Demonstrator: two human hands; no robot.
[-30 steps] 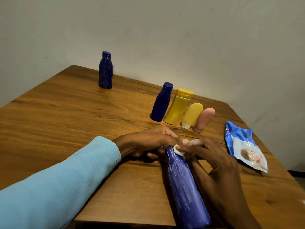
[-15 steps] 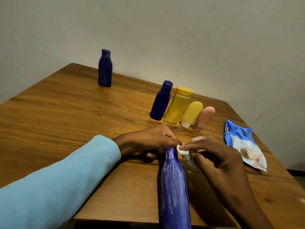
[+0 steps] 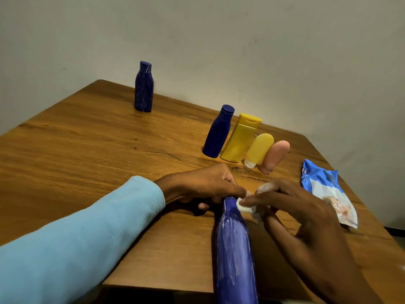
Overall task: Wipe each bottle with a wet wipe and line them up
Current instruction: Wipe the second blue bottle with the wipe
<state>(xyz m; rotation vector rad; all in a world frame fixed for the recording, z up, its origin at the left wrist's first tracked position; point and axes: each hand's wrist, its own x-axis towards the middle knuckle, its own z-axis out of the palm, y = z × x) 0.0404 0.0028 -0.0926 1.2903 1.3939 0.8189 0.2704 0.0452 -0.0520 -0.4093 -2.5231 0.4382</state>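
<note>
I see my left hand [image 3: 203, 185] curled around the cap end of a long, smooth blue bottle [image 3: 234, 249] streaked white; its long axis runs from my body toward the hands, cap pointing away. My right hand [image 3: 291, 207] pinches a crumpled white wet wipe [image 3: 246, 206] against the neck. Beyond both hands, four glossy bottles [image 3: 241, 139] lean in a row on the wooden surface [image 3: 87, 150].

the left hand [image 3: 203, 185], its forearm in a light blue sleeve [image 3: 83, 235], lies knuckles up with fingers curled round the top of the bottle [image 3: 234, 249]. just to its right, the bare right hand [image 3: 291, 207] reaches in with fingers bent, pinching a white wipe [image 3: 245, 206] against the bottle's neck.
</note>
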